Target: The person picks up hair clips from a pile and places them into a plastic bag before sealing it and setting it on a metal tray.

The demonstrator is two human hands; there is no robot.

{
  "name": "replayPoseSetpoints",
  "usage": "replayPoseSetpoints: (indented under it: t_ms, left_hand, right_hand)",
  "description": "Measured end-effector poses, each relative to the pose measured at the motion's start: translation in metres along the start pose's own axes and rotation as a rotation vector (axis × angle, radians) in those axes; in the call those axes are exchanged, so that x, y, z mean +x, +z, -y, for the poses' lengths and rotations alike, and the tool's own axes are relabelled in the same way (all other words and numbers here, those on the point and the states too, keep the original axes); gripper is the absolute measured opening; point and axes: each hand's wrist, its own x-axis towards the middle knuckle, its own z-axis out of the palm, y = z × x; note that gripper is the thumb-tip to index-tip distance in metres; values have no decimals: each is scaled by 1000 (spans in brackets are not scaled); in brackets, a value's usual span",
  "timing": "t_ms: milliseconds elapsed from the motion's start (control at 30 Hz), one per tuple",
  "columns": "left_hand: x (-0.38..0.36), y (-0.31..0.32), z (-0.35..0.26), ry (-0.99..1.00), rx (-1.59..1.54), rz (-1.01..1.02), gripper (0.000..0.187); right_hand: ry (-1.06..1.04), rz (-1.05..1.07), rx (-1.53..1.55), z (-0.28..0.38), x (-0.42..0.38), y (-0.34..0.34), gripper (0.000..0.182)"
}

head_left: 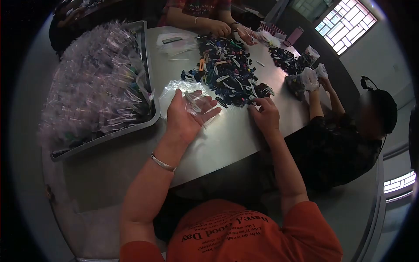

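Observation:
My left hand [187, 115] lies palm up over the metal table [227, 139], with a small clear plastic bag [195, 105] resting on the open palm and fingers. A silver bangle circles that wrist. My right hand [265, 114] rests fingers-down at the near edge of a big heap of dark and coloured hair clips [227, 72]; its fingertips touch the clips, and whether it pinches one is not clear. More clear bags [174, 89] lie flat on the table just beyond my left hand.
A metal tray [150, 118] at the left is piled high with filled clear bags. A person at the right holds a bag of clips [301, 81]. Another person's hands [227, 28] work at the far side. A phone [172, 40] lies near them.

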Motion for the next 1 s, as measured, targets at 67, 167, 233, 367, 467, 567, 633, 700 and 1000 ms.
replayPoseSetpoints:
  t_ms: [67,167,233,367,467,567,633,700,1000]
  left_hand:
    - [0,1,0,9,-1,-29,56]
    - [-1,1,-2,33,0,-62,56]
    - [0,2,-2,42,-1,-66,56]
    - [0,1,-1,34,13,-55,55]
    - [1,0,0,30,6,-53,55]
    - [1,0,-1,31,-14,-61,54]
    - [3,-2,0,33,-12,-46,53]
    - [3,-3,0,41,-12,-40,53]
    - [4,-2,-1,16,1,-58,55]
  right_hand:
    - [-29,25,-4,4,0,3,22]
    - [-76,34,-48,7,2,5,24]
    - [-114,30,-92,12,4,4,23]
    - [-322,80,-165,14,9,4,22]
    - [-431,60,-247,7,14,7,18]
    - [-494,15,-248,8,18,0,14]
    - [-469,-54,-125,10,21,-2,12]
    - [-347,4,-7,10,23,0,11]
    - [224,32,895,71,20,-19,19]
